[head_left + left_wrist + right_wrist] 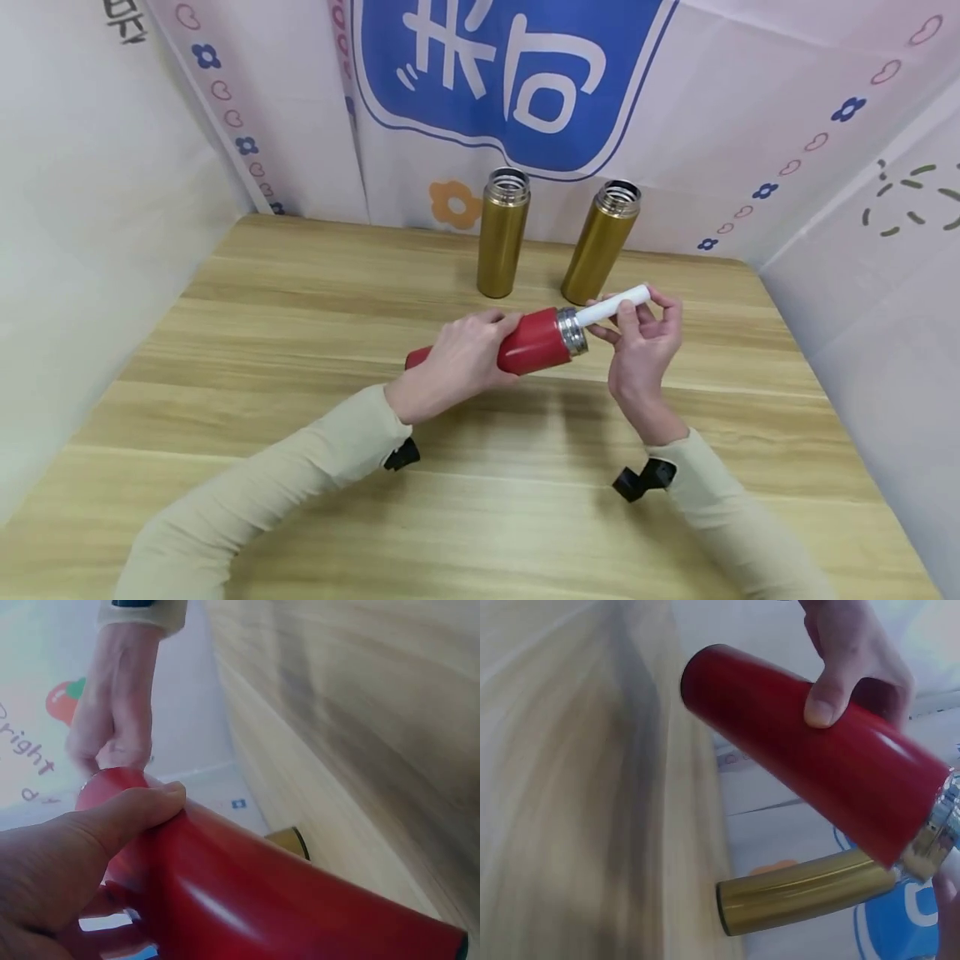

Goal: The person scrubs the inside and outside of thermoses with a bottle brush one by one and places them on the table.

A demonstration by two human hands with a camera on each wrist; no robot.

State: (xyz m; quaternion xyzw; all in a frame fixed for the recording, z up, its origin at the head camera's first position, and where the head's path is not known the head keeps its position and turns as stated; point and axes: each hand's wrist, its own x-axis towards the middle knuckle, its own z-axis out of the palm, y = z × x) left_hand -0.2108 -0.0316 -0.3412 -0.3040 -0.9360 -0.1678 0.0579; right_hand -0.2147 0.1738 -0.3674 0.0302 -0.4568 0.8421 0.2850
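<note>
My left hand [459, 358] grips a red thermos flask [534, 342] round its body. The flask is tilted above the table, its bare steel neck [572, 332] pointing right. Between thumb and fingers, my right hand [643, 350] pinches a slim white tube [611, 307]. The tube's lower left end is at the flask's mouth; how far it reaches inside is hidden. In the left wrist view the thumb lies along the red flask [247, 885]. The right wrist view shows the whole red body [795, 742], with only a sliver of the white tube by the neck.
Two gold thermos flasks without lids stand at the back of the wooden table [315, 333]: one upright [502, 237], the other [600, 246] to its right, just behind my right hand. Printed cloth walls [750, 92] enclose the back and sides.
</note>
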